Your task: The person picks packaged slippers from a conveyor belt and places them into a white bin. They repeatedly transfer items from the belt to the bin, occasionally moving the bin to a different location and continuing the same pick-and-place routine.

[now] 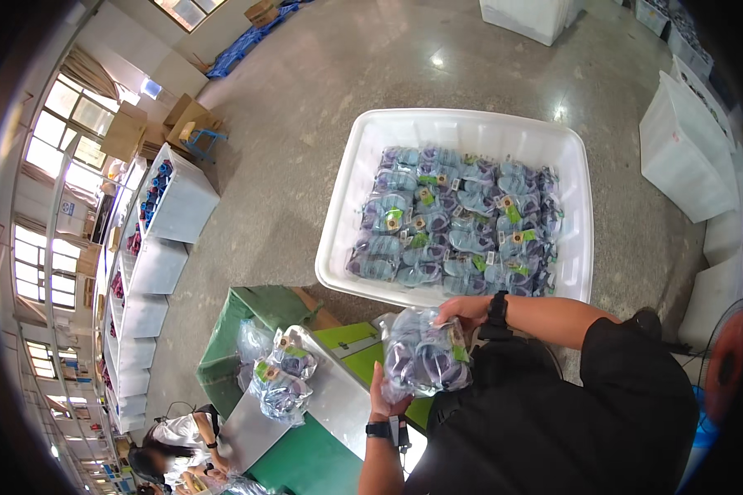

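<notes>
Between my two hands is a see-through plastic bag of purple and grey shoes [425,355], held in front of my body. My left hand [385,398] grips its lower left edge, and my right hand [465,311] has the upper right corner, fingers partly hidden by the plastic. Just beyond stands a large white plastic bin [462,120], holding several rows of bagged light blue and purple shoes [466,214] with green tags. More bagged shoes [285,375] lie on the grey metal worktop [333,379] to the left of my hands.
A green cloth-covered box [239,330] adjoins the worktop, with a green belt surface [309,462] nearer. A co-worker [177,445] bends over at the lower left. White bins line the left [182,202] and right [685,148]. A red round fan-like object [731,367] stands at right.
</notes>
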